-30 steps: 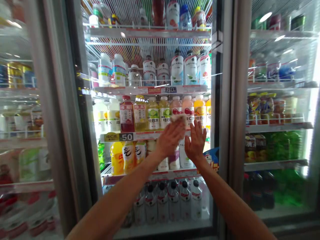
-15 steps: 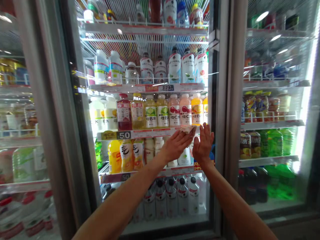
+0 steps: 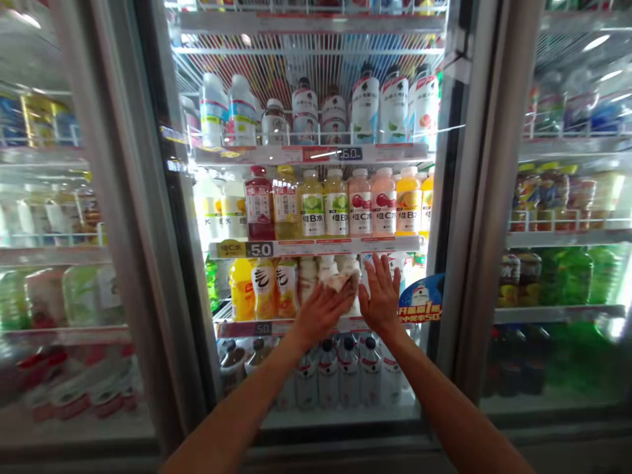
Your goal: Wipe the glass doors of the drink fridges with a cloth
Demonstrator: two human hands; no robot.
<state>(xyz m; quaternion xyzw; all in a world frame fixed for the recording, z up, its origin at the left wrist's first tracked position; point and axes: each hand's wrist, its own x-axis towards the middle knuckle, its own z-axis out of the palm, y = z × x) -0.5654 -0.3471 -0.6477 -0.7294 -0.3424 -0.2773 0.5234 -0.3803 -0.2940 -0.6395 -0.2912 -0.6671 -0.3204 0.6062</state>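
My left hand [image 3: 323, 311] presses a crumpled pale cloth [image 3: 340, 282] against the glass door [image 3: 316, 416] of a drinks cooler. The cloth shows beyond its fingertips, and part of it is hidden under the fingers. To the right, my right hand [image 3: 380, 296] lies against the same glass, palm forward, fingers stretched up and holding nothing. A small gap separates the two hands. Behind the glass, white bottles [image 3: 309, 276] on the shelf are partly covered by the left hand and cloth.
Shelves of bottled drinks [image 3: 312, 204] stand behind the door. A blue sticker [image 3: 421, 299] is on the glass right of my right hand. Metal door frames [image 3: 498, 197] run upright on both sides, with more filled coolers beyond. A price strip [image 3: 316, 247] crosses above my hands.
Relative to the glass, the left hand and cloth went down and right, then back left and lower. The right hand stays spread on the door, and the blue sticker shows more now. The view shifted.
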